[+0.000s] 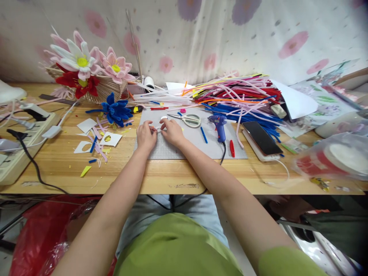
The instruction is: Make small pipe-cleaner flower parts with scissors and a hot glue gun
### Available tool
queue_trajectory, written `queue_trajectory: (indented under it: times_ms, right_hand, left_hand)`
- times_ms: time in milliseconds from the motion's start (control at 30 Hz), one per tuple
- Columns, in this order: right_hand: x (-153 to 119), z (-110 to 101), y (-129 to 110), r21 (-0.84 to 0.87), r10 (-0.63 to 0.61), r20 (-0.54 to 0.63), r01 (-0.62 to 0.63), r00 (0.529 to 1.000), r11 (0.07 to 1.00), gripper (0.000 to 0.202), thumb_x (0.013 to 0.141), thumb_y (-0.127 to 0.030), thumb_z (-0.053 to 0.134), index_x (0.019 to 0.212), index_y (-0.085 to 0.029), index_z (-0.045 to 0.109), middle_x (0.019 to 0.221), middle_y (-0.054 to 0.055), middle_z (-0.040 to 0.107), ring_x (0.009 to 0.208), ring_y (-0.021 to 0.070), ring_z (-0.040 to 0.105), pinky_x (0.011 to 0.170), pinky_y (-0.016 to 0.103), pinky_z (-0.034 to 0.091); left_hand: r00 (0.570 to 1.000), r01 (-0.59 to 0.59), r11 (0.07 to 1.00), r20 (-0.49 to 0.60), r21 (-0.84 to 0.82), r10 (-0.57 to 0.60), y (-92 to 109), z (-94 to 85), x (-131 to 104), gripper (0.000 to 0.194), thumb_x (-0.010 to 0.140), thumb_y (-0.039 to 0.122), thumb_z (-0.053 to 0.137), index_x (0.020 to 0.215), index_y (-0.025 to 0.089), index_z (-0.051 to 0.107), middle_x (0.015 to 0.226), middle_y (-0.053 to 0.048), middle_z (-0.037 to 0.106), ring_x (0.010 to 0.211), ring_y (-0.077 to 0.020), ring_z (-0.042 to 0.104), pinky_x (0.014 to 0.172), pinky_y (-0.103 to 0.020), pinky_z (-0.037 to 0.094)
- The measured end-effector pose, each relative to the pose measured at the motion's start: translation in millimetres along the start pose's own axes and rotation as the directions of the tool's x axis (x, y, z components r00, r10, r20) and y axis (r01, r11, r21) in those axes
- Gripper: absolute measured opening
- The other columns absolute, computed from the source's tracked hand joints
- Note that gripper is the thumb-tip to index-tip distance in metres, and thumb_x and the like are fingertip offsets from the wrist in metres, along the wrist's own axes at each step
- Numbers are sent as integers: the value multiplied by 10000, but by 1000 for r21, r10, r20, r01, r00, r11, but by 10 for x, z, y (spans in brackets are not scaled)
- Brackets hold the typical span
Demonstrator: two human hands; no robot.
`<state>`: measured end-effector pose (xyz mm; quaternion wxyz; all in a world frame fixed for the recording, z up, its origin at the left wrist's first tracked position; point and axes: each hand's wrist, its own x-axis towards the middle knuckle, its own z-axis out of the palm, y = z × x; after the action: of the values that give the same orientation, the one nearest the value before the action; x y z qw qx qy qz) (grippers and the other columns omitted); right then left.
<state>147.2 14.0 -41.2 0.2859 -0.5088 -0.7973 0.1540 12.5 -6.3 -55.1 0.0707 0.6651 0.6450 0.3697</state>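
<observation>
While both hands pinch a thin white pipe-cleaner piece on grey mat, left hand & right hand closed on it; shaping step, prob. needs steady twist next.

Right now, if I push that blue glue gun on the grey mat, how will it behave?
The blue glue gun stands nose-down on a narrow footing, so it would probably tip rather than slide. Its black cord trails off the table edge and may tug it back. It looks light and rigid.

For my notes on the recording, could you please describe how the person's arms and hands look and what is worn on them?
Both arms are bare to above the elbow. The left hand and right hand wear no gloves, and no rings or watch can be seen. A green sleeve shows at the right shoulder.
</observation>
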Motion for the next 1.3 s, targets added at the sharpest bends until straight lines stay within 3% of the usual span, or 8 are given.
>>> queue_trajectory:
  times_ms: [400,800,1000,1167,1300]
  right_hand:
    - [-22,-1,-6,1,7,-15,-7,1000,1000,329,734,-103,451,1031,-211,544,865,15,665,898,211,512,743,312,384]
    - [-20,48,68,58,80,-20,-79,997,995,331,729,-94,446,1024,-214,537,853,11,668,888,200,521,761,317,396]
    - [-70,27,53,114,117,-37,-112,992,987,313,748,-116,460,1033,-215,540,873,9,674,882,192,532,786,323,405]
    - [-110,34,58,159,112,-76,-99,991,982,295,764,-163,477,1049,-220,529,881,1,674,871,179,539,794,316,410]
    - [-122,45,64,209,77,-97,-55,992,976,291,758,-178,492,1044,-218,521,877,-7,672,860,167,536,800,300,412]
  left_hand:
    - [1000,17,997,20,72,-18,39,-27,-8,272,741,137,546,992,207,468,839,-41,669,997,-254,541,930,-408,330]
    - [996,67,994,-56,86,-62,-16,-84,-9,279,740,138,526,1005,209,474,872,-39,656,1008,-257,530,944,-423,324]
    - [994,30,996,-110,78,-21,-5,-105,-9,370,711,72,486,1053,211,501,1053,-63,636,1106,-263,481,991,-436,300]
    - [998,-69,998,9,7,69,34,-81,-5,402,762,216,559,1152,210,462,946,-50,671,1104,-241,497,1034,-416,268]
    - [992,-99,995,74,16,97,55,-66,-11,406,746,209,589,1137,217,482,893,-35,680,1051,-228,532,1065,-411,232]
